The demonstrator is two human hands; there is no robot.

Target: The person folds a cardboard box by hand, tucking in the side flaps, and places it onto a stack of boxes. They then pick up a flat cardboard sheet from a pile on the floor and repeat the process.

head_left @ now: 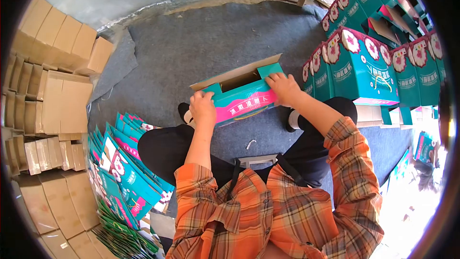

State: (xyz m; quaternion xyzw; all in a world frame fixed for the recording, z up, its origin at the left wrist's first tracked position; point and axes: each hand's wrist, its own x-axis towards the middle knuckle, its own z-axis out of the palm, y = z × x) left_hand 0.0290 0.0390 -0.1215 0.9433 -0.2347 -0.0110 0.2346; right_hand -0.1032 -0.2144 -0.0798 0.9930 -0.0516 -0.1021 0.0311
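Note:
A teal and pink cardboard gift box (243,101) is held in front of me, between my knees. Its long flap stands raised at the far side, and the top is partly open onto a dark inside. Two teal end flaps are folded inward. My left hand (203,109) grips the box's left end, fingers over the top edge. At the right end, my right hand (283,88) is closed on the edge near the other end flap. The undersides of both hands are hidden.
Flat folded teal cartons (127,163) lean in a pile at my left, with green ones (122,235) below. Brown cardboard boxes (52,96) are stacked along the left. Made-up teal boxes (366,69) stand stacked at right. Grey floor cloth (191,38) reaches the wall.

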